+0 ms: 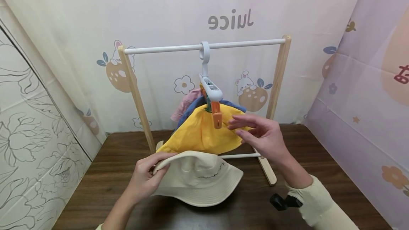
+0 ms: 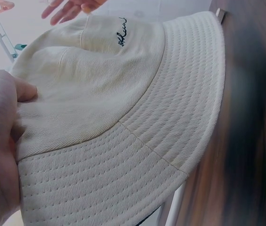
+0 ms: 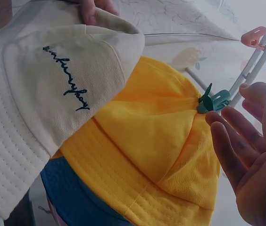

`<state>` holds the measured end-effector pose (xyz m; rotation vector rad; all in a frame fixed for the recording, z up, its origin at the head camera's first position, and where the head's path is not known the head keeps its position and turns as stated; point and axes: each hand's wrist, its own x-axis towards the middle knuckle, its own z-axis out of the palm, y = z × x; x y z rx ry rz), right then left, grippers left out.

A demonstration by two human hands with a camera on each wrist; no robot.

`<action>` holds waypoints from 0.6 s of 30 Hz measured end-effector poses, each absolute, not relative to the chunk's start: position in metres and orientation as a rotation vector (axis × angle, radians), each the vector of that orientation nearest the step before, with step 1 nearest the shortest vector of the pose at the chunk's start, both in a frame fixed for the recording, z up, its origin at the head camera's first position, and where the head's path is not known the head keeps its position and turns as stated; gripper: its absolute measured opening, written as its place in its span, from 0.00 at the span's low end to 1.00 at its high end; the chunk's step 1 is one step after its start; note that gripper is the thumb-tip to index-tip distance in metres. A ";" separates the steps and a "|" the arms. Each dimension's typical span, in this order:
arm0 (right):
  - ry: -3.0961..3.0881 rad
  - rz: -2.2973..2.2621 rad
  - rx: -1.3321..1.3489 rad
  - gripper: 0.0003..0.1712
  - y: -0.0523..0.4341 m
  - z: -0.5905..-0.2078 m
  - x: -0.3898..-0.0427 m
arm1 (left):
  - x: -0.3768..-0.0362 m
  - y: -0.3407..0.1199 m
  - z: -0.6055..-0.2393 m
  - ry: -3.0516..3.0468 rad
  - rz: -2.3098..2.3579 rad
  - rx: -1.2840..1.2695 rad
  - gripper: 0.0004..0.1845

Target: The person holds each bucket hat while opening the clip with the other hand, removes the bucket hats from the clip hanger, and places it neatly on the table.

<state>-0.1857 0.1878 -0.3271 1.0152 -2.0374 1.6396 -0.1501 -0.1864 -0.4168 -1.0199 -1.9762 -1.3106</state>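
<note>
In the head view my left hand (image 1: 148, 175) pinches the side of a cream bucket hat (image 1: 198, 180) with dark script on its crown. The hat is held low in front of a yellow hat (image 1: 204, 130). My right hand (image 1: 263, 136), fingers spread and holding nothing, is raised beside the yellow hat. A green clip (image 3: 213, 101) grips the yellow hat's top. Nearer than that, an orange clip (image 1: 218, 120) dangles from the front end of a pale clip hanger (image 1: 211, 88) and overlaps the yellow hat in the head view.
The hanger hooks over the white rail (image 1: 166, 49) of a wooden-legged rack (image 1: 137, 95) on a dark wooden table (image 1: 105, 173). A blue hat (image 1: 190, 111) and a pink hat (image 1: 185, 104) hang behind the yellow one. Printed curtains stand at the back and sides.
</note>
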 end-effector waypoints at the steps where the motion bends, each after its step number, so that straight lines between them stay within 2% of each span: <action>1: -2.030 1.646 1.020 0.21 0.189 -0.327 -0.186 | -0.150 -0.187 -0.417 -1.976 -1.312 -1.021 0.25; 18: -2.041 1.606 1.024 0.22 0.204 -0.333 -0.188 | -0.144 -0.206 -0.412 -1.976 -1.322 -0.979 0.27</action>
